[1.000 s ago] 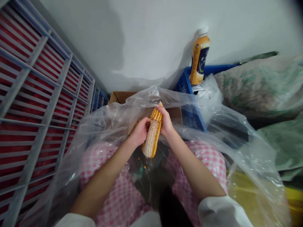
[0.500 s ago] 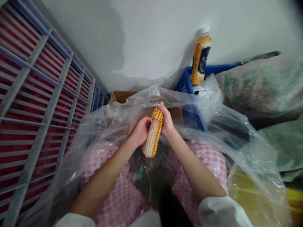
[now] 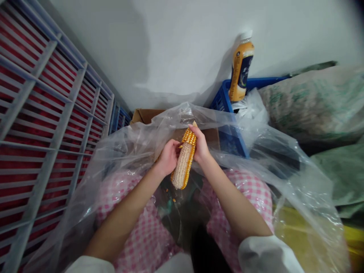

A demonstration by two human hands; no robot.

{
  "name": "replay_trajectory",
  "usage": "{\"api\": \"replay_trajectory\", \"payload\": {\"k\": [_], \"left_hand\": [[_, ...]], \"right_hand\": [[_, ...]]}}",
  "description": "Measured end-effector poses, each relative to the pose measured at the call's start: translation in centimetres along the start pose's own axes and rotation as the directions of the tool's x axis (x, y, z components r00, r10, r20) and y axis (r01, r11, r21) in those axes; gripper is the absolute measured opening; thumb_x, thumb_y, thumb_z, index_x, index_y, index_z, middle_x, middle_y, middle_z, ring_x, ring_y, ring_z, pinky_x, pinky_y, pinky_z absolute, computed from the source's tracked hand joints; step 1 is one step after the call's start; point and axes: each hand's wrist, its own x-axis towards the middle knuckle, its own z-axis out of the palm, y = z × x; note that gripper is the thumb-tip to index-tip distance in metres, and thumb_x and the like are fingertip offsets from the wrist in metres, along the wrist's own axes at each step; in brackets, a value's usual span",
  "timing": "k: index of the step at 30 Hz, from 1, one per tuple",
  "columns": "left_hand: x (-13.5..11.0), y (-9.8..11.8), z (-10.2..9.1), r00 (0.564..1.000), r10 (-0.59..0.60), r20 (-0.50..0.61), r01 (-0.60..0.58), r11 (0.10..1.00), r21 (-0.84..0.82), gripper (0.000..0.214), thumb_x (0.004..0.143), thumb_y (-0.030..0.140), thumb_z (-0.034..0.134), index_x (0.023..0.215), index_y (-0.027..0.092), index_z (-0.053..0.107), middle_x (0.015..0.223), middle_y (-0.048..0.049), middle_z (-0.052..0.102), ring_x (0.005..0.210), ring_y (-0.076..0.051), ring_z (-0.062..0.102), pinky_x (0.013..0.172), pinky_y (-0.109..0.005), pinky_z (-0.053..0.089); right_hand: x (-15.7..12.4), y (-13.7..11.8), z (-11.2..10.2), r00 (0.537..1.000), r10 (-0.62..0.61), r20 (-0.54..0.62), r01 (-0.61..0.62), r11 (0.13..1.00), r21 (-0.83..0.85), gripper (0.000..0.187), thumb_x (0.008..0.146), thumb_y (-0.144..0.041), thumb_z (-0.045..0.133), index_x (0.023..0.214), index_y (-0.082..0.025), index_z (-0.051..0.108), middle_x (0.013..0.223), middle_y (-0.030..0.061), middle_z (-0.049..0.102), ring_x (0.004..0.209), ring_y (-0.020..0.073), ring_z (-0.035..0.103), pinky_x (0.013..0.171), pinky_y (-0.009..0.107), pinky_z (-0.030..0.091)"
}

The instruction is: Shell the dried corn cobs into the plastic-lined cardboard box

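Observation:
A yellow corn cob (image 3: 183,163) is held tilted over my lap, its pointed tip away from me. Much of its facing side is bare and pale, while kernels cover the tip end and the right edge. My right hand (image 3: 200,144) is closed around the upper right of the cob, thumb near the tip. On the other side, my left hand (image 3: 170,156) has its fingers curled against the cob, partly hidden behind it. By the left thumb, a kernel (image 3: 181,146) sticks out. Below, a few loose kernels (image 3: 174,200) lie on the clear plastic sheet (image 3: 119,142).
Grey slatted crates (image 3: 54,94) stand at left. A cardboard box (image 3: 145,115) sits ahead under the plastic. To the right are a blue crate (image 3: 226,94), a yellow drink bottle (image 3: 241,70), a filled clear bag (image 3: 315,100) and a green sack (image 3: 341,174). A white wall (image 3: 176,49) rises ahead.
My left fingers have shifted slightly at the edge of the kernels, and a kernel now sticks out by the thumb. The cob and my right hand stay nearly in place.

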Motion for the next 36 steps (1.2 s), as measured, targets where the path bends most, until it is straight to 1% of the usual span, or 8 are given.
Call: {"api": "replay_trajectory", "payload": {"k": [5,8,11,15,23,25,29,36], "left_hand": [[0.2,-0.3,0.0,1.000,-0.011,-0.009,0.012,0.999,0.050,0.013,0.067,0.016,0.053,0.055,0.017,0.050,0.051,0.0019,0.050,0.051,-0.010,0.047,0.054,-0.023,0.039],[0.2,-0.3,0.0,1.000,-0.009,-0.019,0.009,0.999,0.043,0.013,0.068,0.015,0.050,0.054,0.016,0.051,0.052,0.0013,0.051,0.051,-0.010,0.047,0.055,-0.023,0.039],[0.2,-0.2,0.0,1.000,0.029,-0.009,-0.028,0.999,0.024,0.012,0.070,0.017,0.048,0.059,0.015,0.054,0.056,0.0007,0.054,0.053,-0.010,0.049,0.056,-0.023,0.040],[0.1,-0.2,0.1,0.998,0.064,-0.007,-0.064,0.997,0.035,0.009,0.070,0.021,0.052,0.065,0.015,0.057,0.060,0.0014,0.057,0.058,-0.011,0.051,0.059,-0.022,0.040],[0.2,-0.6,0.2,0.997,0.077,0.010,-0.077,0.995,0.060,0.012,0.071,0.024,0.054,0.065,0.015,0.058,0.060,0.0024,0.058,0.059,-0.010,0.050,0.060,-0.021,0.039],[0.3,-0.9,0.1,0.993,0.117,0.014,-0.118,0.987,0.110,0.014,0.072,0.026,0.053,0.065,0.016,0.059,0.061,0.0021,0.058,0.060,-0.010,0.050,0.061,-0.022,0.039],[0.5,-1.5,-0.2,0.960,0.275,0.047,-0.277,0.919,0.280,0.016,0.077,0.027,0.052,0.069,0.016,0.060,0.066,0.0013,0.059,0.066,-0.012,0.052,0.064,-0.023,0.039],[0.8,-1.9,-0.8,0.925,0.366,0.098,-0.359,0.763,0.538,0.020,0.085,0.030,0.045,0.078,0.017,0.059,0.075,-0.0005,0.060,0.076,-0.015,0.054,0.071,-0.024,0.038]], "right_hand": [[0.1,0.1,0.0,0.999,-0.039,-0.004,0.039,0.999,0.000,0.022,0.064,-0.037,0.068,0.067,-0.022,0.052,0.056,-0.0053,0.050,0.049,0.0096,0.044,0.051,0.026,0.040],[0.1,0.1,0.0,0.999,-0.033,-0.003,0.033,0.999,0.012,0.022,0.064,-0.037,0.068,0.066,-0.021,0.052,0.055,-0.0050,0.050,0.048,0.0093,0.043,0.050,0.025,0.039],[0.0,0.0,0.0,1.000,-0.025,-0.004,0.025,1.000,0.017,0.023,0.064,-0.037,0.068,0.064,-0.021,0.052,0.054,-0.0048,0.049,0.048,0.0098,0.042,0.051,0.026,0.039],[0.1,0.0,-0.2,1.000,-0.024,0.012,0.025,1.000,-0.004,0.025,0.063,-0.039,0.068,0.063,-0.022,0.050,0.053,-0.0053,0.048,0.049,0.0106,0.043,0.053,0.027,0.040],[0.3,0.2,-0.2,1.000,-0.019,-0.005,0.019,1.000,0.022,0.023,0.063,-0.037,0.068,0.064,-0.022,0.052,0.054,-0.0054,0.049,0.051,0.0109,0.045,0.056,0.027,0.041],[0.3,0.2,-0.1,0.999,-0.030,-0.009,0.030,0.999,0.031,0.022,0.063,-0.037,0.069,0.065,-0.022,0.052,0.054,-0.0056,0.049,0.051,0.0107,0.045,0.056,0.027,0.041],[0.3,0.2,-0.1,0.998,-0.053,-0.023,0.055,0.997,0.058,0.022,0.063,-0.034,0.070,0.065,-0.021,0.053,0.055,-0.0066,0.050,0.050,0.0099,0.044,0.055,0.027,0.040],[0.3,0.3,0.0,0.996,-0.086,-0.034,0.089,0.992,0.095,0.019,0.061,-0.030,0.071,0.066,-0.020,0.056,0.056,-0.0076,0.051,0.051,0.0085,0.045,0.055,0.025,0.039]]}}
